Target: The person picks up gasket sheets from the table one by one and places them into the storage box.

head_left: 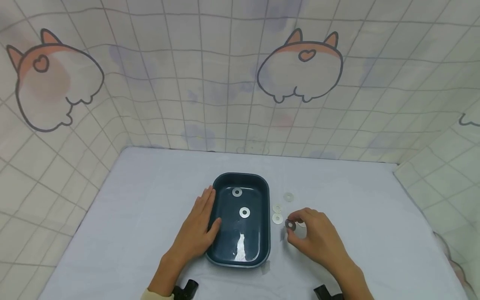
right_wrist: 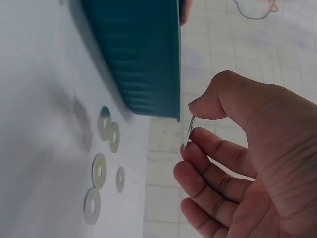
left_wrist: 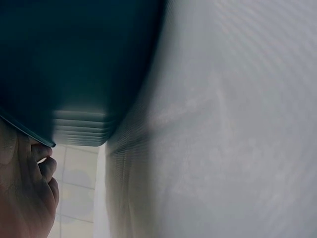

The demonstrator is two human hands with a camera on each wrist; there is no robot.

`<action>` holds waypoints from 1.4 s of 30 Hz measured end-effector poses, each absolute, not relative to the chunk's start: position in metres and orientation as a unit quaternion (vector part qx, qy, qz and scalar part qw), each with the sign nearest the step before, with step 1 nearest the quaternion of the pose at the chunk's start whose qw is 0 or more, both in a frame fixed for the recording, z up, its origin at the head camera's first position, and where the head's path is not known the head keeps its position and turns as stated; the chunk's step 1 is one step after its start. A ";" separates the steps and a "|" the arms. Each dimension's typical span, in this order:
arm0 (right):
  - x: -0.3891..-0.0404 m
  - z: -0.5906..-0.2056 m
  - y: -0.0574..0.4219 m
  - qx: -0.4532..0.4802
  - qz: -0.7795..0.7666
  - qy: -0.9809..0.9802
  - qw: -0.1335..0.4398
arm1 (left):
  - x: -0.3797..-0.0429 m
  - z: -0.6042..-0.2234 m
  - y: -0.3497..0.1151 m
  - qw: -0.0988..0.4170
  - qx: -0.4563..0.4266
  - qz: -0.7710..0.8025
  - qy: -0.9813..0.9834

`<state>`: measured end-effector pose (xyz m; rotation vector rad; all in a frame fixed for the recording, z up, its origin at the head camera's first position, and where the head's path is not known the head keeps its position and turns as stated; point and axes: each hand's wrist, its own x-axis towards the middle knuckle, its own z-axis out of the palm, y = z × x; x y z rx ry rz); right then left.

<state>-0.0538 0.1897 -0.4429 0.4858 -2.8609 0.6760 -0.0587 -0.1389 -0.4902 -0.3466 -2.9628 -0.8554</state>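
In the head view a dark teal rectangular tray [head_left: 238, 243] stands on the white-covered table, with two flat metal washers [head_left: 244, 212] lying inside it. My left hand [head_left: 195, 229] rests along the tray's left rim, fingers straight and thumb over the edge. To the right of the tray my right hand [head_left: 316, 235] pinches a washer [head_left: 290, 225] between thumb and fingers. The right wrist view shows that pinched washer [right_wrist: 189, 131] edge-on, raised above the table. Several loose washers [right_wrist: 99, 171] lie flat on the cloth below it, some touching or overlapping.
A white cloth [head_left: 150, 200] covers the table. Behind it and at both sides hang tile-patterned curtains [head_left: 210, 83] with cartoon animals. A small greyish patch [head_left: 265, 267] lies by the tray's near right corner.
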 end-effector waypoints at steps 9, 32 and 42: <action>-0.063 -0.433 0.182 0.191 0.249 -0.945 0.094 | -0.060 -0.490 -0.138 0.023 -0.116 -0.278 -0.953; -0.083 -0.424 0.155 0.212 0.271 -0.937 0.066 | -0.060 -0.492 -0.140 0.028 -0.114 -0.265 -0.957; -0.091 -0.422 0.145 0.227 0.277 -0.932 0.048 | -0.059 -0.490 -0.139 0.023 -0.110 -0.265 -0.958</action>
